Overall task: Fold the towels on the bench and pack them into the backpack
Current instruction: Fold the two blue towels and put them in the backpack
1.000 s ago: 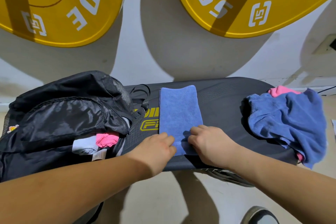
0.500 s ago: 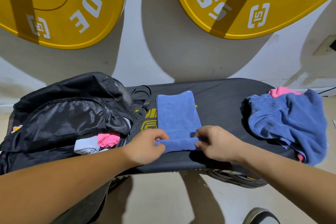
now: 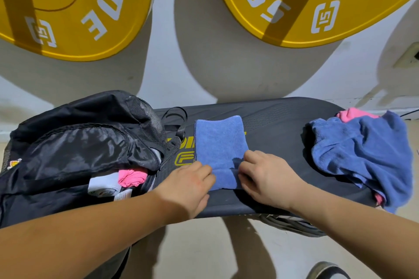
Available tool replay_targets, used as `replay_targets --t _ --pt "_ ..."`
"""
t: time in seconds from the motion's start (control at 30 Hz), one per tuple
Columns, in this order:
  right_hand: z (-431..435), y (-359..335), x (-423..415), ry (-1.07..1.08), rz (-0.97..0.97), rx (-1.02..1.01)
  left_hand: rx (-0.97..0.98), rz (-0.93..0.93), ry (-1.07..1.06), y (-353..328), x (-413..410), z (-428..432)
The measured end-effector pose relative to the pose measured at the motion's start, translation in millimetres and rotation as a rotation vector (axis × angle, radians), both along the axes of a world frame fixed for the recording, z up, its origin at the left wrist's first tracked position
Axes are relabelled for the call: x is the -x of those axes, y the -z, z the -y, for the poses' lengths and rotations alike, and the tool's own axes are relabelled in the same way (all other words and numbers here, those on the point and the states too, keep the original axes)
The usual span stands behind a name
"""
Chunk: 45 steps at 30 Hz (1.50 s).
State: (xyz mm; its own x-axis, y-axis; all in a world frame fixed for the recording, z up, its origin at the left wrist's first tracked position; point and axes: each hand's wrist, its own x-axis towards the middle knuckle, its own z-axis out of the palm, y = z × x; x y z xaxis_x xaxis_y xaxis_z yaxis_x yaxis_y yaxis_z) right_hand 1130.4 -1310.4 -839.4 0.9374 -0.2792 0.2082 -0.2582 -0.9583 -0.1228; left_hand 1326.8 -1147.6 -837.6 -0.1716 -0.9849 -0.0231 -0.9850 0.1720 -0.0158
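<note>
While you lean over the bench (image 3: 276, 124), two yellow weight plates hang on the wall behind it. The left plate (image 3: 68, 7) shows white letters "OF" and a square logo; the right plate (image 3: 317, 2) shows "ESS" and the same logo. On the bench top, yellow lettering (image 3: 183, 158) peeks out beside the towel, with only an "F" readable.

At the bench's left end sits the black backpack (image 3: 74, 142), its main pocket open toward you. Inside it you can see a pink cloth (image 3: 131, 176) beside a white roll (image 3: 103, 184); a small white tag (image 3: 123, 195) lies below them, its print too small to read.

At the bench's right end lies a loose pile of blue towels (image 3: 362, 154) with a pink towel (image 3: 353, 113) poking out behind.

At the bench's middle, the blue towel (image 3: 218, 140) lies flat, folded into a narrow strip. Your left hand (image 3: 188, 184) has its fingers curled on the strip's near left corner, and your right hand (image 3: 266, 176) pinches the near right edge with bent fingers held together.

Below the bench, a shoe (image 3: 326, 270) shows on the floor.
</note>
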Motion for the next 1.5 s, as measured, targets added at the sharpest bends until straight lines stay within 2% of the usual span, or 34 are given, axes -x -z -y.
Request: replay_targets --t 0.13,0.23,0.3,0.43,0.53,0.57,0.63,0.73,0.8,0.87,0.9,1.03,1.13,1.3,1.4,1.5 --pt "2 8 8 -0.054 -0.072 0.133 -0.022 -0.003 -0.055 3 0 3" --pt "5 11 8 0.013 -0.109 0.093 -0.016 -0.156 -0.153 2 -3 5" --pt "5 6 4 0.067 -0.126 -0.079 -0.036 -0.319 -0.251 0 -7 7" --pt "12 -14 -5 0.273 -0.17 -0.618 -0.143 -0.587 -0.481 -9 -11 5" --pt "12 -17 -9 0.358 -0.173 -0.899 -0.241 -0.774 -0.582 -10 -16 3" --pt "11 -17 -10 0.387 -0.175 -0.988 -0.254 -0.806 -0.6 -10 -17 3" --pt "6 -16 -14 0.457 -0.169 -1.109 -0.23 -0.73 -0.583 -9 -18 4" --pt "4 -14 -21 0.569 -0.133 -1.113 -0.071 -0.487 -0.491 -10 -16 8" --pt "6 -11 -22 0.603 -0.094 -1.027 0.033 -0.229 -0.295 -15 -14 11" --pt "9 -8 -21 0.55 -0.095 -0.787 0.086 0.008 -0.056 -14 -9 12" --pt "10 -7 -20 0.503 -0.097 -0.677 0.078 0.088 -0.004 -13 -4 12" --pt "0 -7 -22 0.245 0.015 -0.145 0.042 0.192 -0.037 1 6 10" --pt "-6 1 -19 0.04 0.083 0.096 0.026 0.151 -0.141 5 -3 10" --pt "6 15 -11 0.086 -0.109 0.115 -0.037 -0.101 -0.276 0 -12 8" --pt "8 8 -11 0.127 -0.12 -0.089 -0.11 -0.311 -0.372 -4 -16 12" --pt "11 -15 -18 0.244 -0.218 -0.56 -0.233 -0.551 -0.473 -17 -20 9"
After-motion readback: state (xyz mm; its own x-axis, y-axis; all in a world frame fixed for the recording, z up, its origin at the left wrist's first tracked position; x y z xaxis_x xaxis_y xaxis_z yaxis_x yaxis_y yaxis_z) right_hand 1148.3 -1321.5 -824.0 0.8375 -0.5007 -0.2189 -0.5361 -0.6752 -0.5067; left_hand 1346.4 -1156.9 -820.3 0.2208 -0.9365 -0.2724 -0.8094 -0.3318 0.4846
